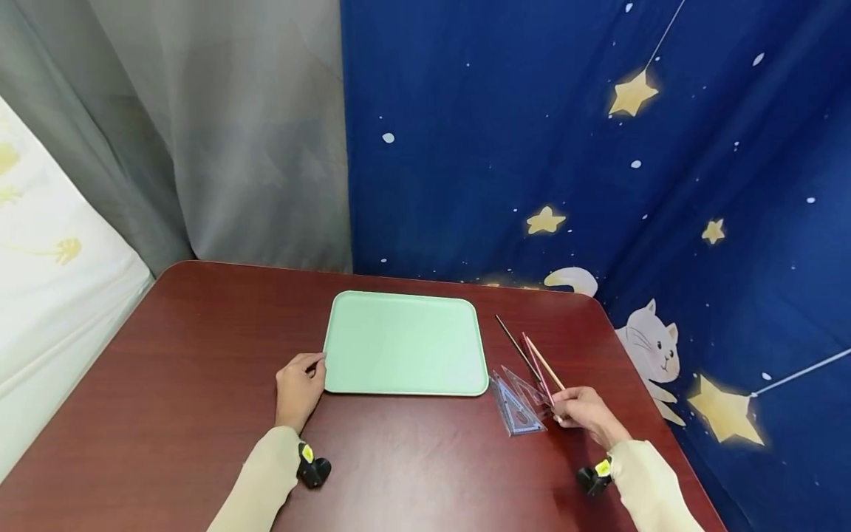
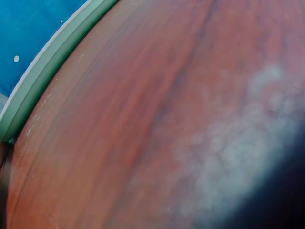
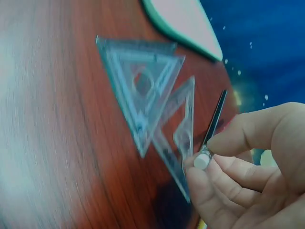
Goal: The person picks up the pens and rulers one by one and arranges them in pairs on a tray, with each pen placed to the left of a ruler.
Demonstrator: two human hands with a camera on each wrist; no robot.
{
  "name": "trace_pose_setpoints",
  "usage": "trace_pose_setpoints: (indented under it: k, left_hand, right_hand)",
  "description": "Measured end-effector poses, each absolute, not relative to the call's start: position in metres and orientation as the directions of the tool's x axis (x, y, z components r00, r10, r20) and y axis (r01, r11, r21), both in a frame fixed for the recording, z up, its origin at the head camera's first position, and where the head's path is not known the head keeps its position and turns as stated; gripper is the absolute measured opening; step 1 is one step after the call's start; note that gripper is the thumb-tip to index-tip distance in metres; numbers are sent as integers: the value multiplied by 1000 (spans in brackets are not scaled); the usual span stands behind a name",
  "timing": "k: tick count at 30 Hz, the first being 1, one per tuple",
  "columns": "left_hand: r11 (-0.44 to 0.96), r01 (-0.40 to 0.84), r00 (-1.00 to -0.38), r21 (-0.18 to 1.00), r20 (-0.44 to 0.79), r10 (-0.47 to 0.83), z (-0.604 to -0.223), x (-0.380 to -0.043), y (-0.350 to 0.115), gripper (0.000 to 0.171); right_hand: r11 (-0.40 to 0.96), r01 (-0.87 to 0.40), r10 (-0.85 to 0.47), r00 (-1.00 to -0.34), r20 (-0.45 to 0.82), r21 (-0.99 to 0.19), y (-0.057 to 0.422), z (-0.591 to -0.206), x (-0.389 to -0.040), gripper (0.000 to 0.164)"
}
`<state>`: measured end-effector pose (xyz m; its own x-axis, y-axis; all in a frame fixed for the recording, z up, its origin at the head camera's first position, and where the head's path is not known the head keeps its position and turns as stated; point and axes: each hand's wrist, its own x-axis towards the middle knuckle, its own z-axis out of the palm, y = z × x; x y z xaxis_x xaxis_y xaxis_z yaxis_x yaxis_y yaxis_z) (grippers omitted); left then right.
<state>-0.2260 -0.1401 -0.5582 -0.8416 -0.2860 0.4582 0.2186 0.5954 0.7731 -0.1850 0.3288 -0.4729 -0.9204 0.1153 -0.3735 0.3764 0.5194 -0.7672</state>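
Note:
A pale green tray (image 1: 405, 343) lies on the table. At its near left edge my left hand (image 1: 301, 388) pinches the rim between thumb and forefinger; the left wrist view shows only part of the tray's rim (image 2: 57, 62), not the hand. To the right of the tray, my right hand (image 1: 588, 415) holds the near ends of slim pencils: a black one (image 1: 510, 337), a pink one (image 1: 534, 356) and a tan one (image 1: 547, 363). In the right wrist view, thumb and fingers pinch the black pencil near its white eraser (image 3: 202, 161). Transparent set squares (image 1: 515, 414) lie beside this hand.
The dark red wooden table (image 1: 199, 355) has rounded far corners. Behind it hang a grey curtain (image 1: 266, 148) and a blue curtain (image 1: 465, 148) with stars, and a white cloth (image 1: 53, 295) hangs at the left. The set squares overlap partly.

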Motion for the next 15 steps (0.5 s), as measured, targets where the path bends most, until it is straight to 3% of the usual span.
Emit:
trace_pose_setpoints:
  k: [15]
  left_hand:
    - [616, 260, -809, 743, 516, -281, -557, -224, -143, 14]
  right_hand:
    - [315, 333, -109, -918, -382, -889, 263, -474, -197, 34]
